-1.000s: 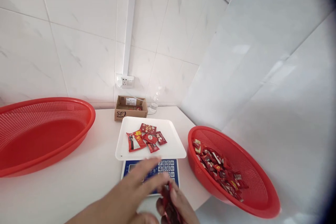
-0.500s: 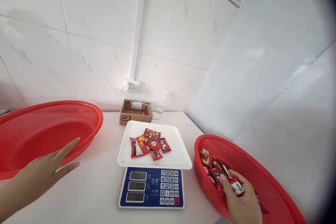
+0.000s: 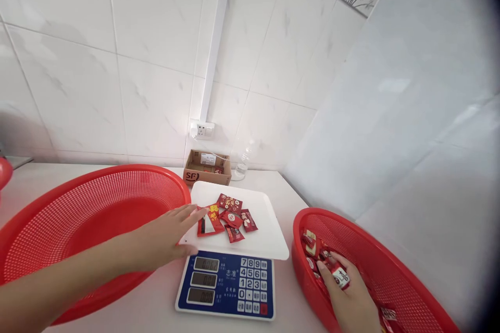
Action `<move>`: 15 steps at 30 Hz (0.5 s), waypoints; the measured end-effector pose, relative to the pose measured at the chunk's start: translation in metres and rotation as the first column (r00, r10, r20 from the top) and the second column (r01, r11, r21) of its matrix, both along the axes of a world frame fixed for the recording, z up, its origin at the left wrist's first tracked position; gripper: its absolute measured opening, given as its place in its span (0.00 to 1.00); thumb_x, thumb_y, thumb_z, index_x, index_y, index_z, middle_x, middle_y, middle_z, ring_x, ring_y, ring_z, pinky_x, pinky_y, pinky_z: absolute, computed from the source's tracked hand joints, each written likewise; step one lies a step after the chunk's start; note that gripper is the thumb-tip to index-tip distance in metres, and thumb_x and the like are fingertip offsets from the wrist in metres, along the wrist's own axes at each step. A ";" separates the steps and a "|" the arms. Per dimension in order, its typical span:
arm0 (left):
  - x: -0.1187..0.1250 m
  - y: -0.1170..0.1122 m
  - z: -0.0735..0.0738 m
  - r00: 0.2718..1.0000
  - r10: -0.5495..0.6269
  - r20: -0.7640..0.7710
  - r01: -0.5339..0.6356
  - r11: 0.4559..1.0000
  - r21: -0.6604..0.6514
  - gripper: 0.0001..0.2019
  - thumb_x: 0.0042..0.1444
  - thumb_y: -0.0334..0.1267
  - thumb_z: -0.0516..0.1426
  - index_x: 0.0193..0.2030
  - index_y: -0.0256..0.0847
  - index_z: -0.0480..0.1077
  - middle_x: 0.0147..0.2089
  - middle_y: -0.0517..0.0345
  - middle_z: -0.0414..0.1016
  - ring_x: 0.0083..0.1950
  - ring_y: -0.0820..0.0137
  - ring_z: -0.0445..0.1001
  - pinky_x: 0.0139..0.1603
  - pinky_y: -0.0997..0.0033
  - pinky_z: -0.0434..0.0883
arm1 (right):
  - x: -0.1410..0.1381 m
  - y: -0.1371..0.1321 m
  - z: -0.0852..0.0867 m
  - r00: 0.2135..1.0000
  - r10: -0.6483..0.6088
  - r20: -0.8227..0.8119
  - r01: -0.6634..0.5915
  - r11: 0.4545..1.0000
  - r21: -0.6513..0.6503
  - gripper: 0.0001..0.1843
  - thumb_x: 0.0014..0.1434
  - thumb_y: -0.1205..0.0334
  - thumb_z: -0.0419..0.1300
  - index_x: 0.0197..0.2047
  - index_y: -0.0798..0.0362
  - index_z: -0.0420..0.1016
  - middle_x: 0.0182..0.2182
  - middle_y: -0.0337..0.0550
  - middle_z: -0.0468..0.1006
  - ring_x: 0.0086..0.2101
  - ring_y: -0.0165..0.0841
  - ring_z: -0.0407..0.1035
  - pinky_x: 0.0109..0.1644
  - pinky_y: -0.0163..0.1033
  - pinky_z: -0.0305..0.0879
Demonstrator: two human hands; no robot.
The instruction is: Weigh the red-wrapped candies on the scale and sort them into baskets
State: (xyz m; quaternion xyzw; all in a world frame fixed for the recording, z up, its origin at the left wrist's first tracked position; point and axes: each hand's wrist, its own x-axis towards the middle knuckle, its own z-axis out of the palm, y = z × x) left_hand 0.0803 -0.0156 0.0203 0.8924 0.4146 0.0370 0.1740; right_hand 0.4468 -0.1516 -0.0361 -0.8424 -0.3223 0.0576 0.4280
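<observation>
My left hand (image 3: 174,231) reaches over the left edge of the white scale tray (image 3: 269,237), fingers stretched out. Its fingertips are beside a red packet with yellow print (image 3: 211,221); whether they touch it I cannot tell. Several smaller red wrapped snacks, such as a dark red packet (image 3: 229,203), lie on the tray. Down in the right red basket (image 3: 394,265), my right hand (image 3: 351,296) has its thumb and fingers around a red-and-white packet (image 3: 340,277). Other wrapped snacks (image 3: 310,242) lie around that hand. The blue scale panel (image 3: 226,286) faces me.
A large red mesh basket (image 3: 133,170) stands on the left, under my left forearm. Behind the scale are a small cardboard box (image 3: 207,174) and a clear plastic bottle (image 3: 242,161). A socket (image 3: 203,129) is on the tiled wall.
My left hand has moved right, from above the left basket to the tray's edge. The left basket now sits nearer the scale. My right hand still grips the packet in its basket.
</observation>
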 end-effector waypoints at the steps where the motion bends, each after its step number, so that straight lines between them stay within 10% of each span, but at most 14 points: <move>1: 0.013 0.008 0.006 0.999 -0.014 -0.033 0.013 1.000 -0.022 0.35 0.61 0.56 0.51 0.73 0.53 0.45 0.75 0.51 0.48 0.73 0.53 0.50 0.66 0.51 0.61 | 0.000 0.000 0.000 1.000 0.007 -0.004 -0.007 1.000 -0.008 0.37 0.42 0.33 0.54 0.49 0.50 0.69 0.57 0.55 0.71 0.56 0.55 0.63 0.62 0.56 0.55; 5: 0.051 0.038 0.003 0.990 -0.045 -0.130 0.042 0.999 -0.026 0.39 0.60 0.53 0.54 0.73 0.43 0.42 0.74 0.38 0.49 0.74 0.49 0.46 0.67 0.43 0.54 | -0.001 -0.002 0.002 0.999 0.024 -0.026 -0.024 0.999 -0.029 0.37 0.42 0.33 0.54 0.50 0.49 0.69 0.57 0.53 0.70 0.57 0.54 0.63 0.62 0.55 0.55; 10: 0.071 0.051 -0.013 0.980 -0.080 -0.181 0.085 0.996 0.023 0.32 0.58 0.49 0.59 0.67 0.42 0.57 0.65 0.45 0.64 0.66 0.50 0.61 0.65 0.36 0.55 | -0.002 -0.002 0.003 0.999 0.015 -0.040 -0.017 0.999 -0.038 0.38 0.43 0.33 0.53 0.50 0.50 0.69 0.57 0.52 0.71 0.56 0.54 0.63 0.61 0.56 0.56; 15: 0.067 0.043 -0.006 0.992 -0.001 -0.122 0.017 0.992 0.128 0.32 0.57 0.37 0.57 0.68 0.45 0.53 0.60 0.46 0.67 0.58 0.55 0.69 0.52 0.54 0.71 | -0.001 -0.003 0.001 0.999 0.011 -0.051 -0.012 1.000 -0.021 0.38 0.43 0.32 0.54 0.50 0.50 0.70 0.57 0.52 0.71 0.55 0.55 0.64 0.60 0.57 0.57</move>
